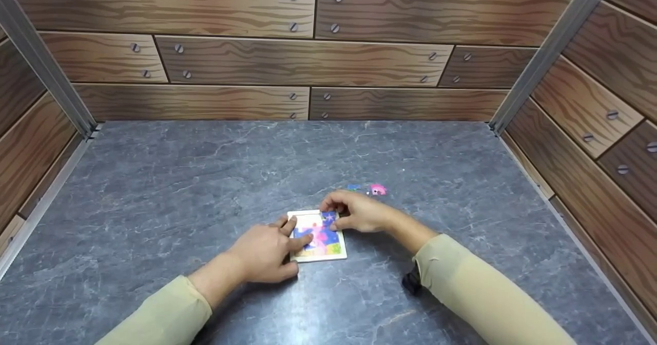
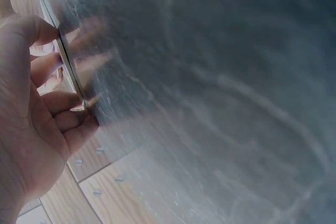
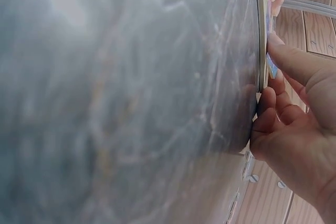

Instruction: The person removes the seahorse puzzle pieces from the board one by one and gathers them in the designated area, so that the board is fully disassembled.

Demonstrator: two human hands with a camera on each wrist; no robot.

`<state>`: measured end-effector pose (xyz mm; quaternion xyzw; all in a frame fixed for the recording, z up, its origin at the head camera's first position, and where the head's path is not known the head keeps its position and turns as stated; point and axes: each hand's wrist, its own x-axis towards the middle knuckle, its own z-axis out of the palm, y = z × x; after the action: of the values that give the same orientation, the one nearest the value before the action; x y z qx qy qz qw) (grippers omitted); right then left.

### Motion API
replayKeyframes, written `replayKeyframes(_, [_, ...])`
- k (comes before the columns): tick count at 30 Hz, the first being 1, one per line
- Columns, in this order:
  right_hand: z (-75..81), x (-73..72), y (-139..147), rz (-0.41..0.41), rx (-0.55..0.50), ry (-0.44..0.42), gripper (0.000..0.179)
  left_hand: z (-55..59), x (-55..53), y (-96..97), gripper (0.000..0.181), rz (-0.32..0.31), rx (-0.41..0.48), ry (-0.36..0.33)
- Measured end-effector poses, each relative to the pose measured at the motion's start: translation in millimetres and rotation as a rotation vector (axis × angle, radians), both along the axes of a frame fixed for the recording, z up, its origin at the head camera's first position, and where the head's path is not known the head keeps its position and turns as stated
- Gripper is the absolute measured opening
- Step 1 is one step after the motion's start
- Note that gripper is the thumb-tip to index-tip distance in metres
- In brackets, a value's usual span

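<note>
The white-framed picture puzzle (image 1: 309, 221) lies flat on the near middle of the grey desk (image 1: 205, 170), and the left hand (image 1: 267, 252), its grip released, rests extended fingers on the puzzle's left side. At the far right corner, the right hand (image 1: 364, 214) has its grip pinched on a blue starfish piece (image 1: 328, 216); just beyond that hand lie a small blue piece (image 1: 353, 187) and, to its right, a pink piece (image 1: 379, 188).

Flat white puzzle tray (image 1: 308, 221), partly filled, blue starfish piece (image 1: 328, 216) at corner
</note>
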<state>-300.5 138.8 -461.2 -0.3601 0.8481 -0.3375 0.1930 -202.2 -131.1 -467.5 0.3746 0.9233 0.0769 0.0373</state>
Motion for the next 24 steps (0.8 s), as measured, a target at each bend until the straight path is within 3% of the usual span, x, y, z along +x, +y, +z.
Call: replayKeyframes(24, [-3.1, -5.3, 7.4, 0.024, -0.018, -0.033, 0.041, 1.1, 0.8, 0.3, 0.061, 0.011, -0.007, -0.007])
